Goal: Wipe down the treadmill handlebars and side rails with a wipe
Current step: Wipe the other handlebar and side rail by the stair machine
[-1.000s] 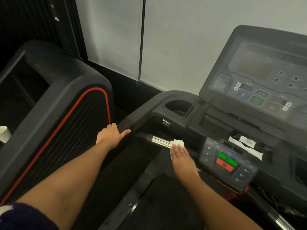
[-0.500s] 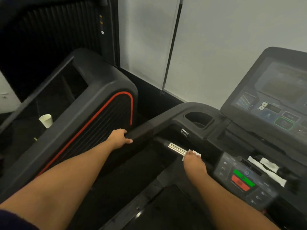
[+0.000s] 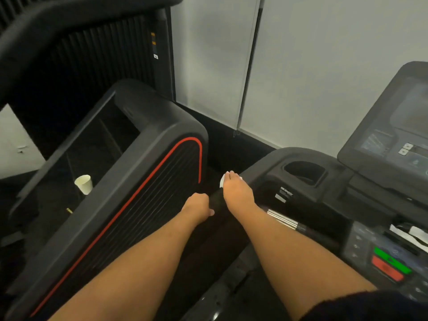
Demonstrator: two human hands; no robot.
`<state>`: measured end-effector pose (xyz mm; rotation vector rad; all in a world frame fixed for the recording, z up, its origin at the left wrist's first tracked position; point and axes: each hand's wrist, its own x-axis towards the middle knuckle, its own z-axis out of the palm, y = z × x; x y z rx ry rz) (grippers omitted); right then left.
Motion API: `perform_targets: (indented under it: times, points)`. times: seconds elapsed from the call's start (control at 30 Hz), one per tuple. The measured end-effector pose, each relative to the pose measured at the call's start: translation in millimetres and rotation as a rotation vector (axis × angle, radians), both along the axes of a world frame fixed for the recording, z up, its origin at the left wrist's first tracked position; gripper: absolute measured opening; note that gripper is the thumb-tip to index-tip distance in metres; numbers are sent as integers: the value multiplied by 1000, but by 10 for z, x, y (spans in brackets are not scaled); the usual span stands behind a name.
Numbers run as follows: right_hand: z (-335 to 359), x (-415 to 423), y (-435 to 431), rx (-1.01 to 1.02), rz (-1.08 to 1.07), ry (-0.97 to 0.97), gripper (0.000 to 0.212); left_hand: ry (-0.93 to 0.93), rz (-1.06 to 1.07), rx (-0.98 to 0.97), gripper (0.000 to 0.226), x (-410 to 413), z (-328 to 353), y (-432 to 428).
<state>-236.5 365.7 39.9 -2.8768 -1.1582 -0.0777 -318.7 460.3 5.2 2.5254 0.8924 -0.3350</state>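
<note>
The right hand (image 3: 236, 193) has slid the wipe (image 3: 222, 181) from the chrome grip (image 3: 281, 218) onto the left rail (image 3: 252, 176), pressing it flat, while the left hand (image 3: 198, 206) grips that rail below; most rail looks unwiped.

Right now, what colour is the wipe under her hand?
White, seen in the head view: the wipe under the right hand.

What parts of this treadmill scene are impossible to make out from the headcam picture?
- Wipe: mostly hidden under the right hand.
- Left side rail: the gripped stretch is covered by both hands; the left hand wraps it.
- Screen: cut off by the right edge, text blurred.
- Logo label: too small to read.
</note>
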Motion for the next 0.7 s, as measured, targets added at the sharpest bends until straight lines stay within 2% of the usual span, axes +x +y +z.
perform_targets:
  times: [0.1, 0.17, 0.23, 0.3, 0.4, 0.5, 0.57, 0.6, 0.7]
  points:
    - [-265, -114, 77, -186, -7, 261, 52, 79, -133, 42, 37, 121, 85, 65]
    - [-285, -183, 99, -126, -114, 434, 61, 118, -194, 26, 34, 157, 125, 118]
    - [-200, -215, 106, 2, -227, 499, 47, 105, -218, -29, 33, 160, 105, 178]
    - [-102, -200, 115, 89, -344, 501, 32, 66, -217, -95, 36, 137, 42, 245]
    - [-212, -169, 158, 296, -549, 534, 28, 8, -188, -169, 36, 96, -23, 267]
    - [-422, -165, 270, 592, -787, 557, 26, -14, -173, -187, 36, 106, -42, 288]
    - [-463, -112, 334, 626, -878, 542, 27, -6, -173, -194, 36, 140, -59, 299]
    - [-475, -63, 366, 663, -871, 534, 27, 0, -172, -193, 36, 161, -70, 297]
    - [-465, 39, 426, 587, -800, 396, 21, 7, -139, -169, 36, 226, -91, 260]
